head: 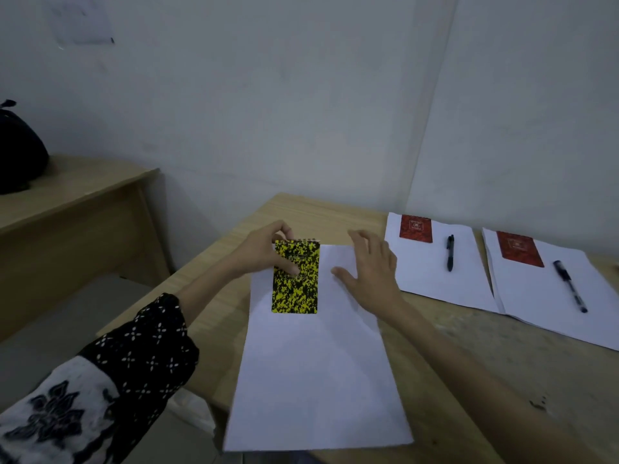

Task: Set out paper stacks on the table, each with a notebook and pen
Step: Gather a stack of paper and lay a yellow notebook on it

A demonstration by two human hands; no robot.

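Person is on the third set. Left hand (264,249) has the yellow notebook (295,276) pinched at its far left corner: fingers curled over the top edge, thumb on the cover. The notebook lies flat on the upper left of the near stack (318,373), likely being squared to the paper's corner so it matches the other sets. Right hand (370,272) is spread open and flat, palm down on the paper just beside the notebook. It holds nothing and probably pins the sheets so they don't slide while the notebook is nudged.

To the right on the table (469,356) are two sets that look done. The middle stack (432,279) has a red notebook (416,228) at its far left and a black pen (450,252) beside it. The right stack (549,313) has a second red notebook (519,248) and another pen (569,285) laid the same way. The two stacks seem to overlap slightly at the edges; hard to be sure.

No pen on the near stack, and no spare pen in view. Judged: notebook placement nearly finished, pen is the remaining item for this set.

A side desk (67,195) at left holds a dark bag (18,152), not involved.
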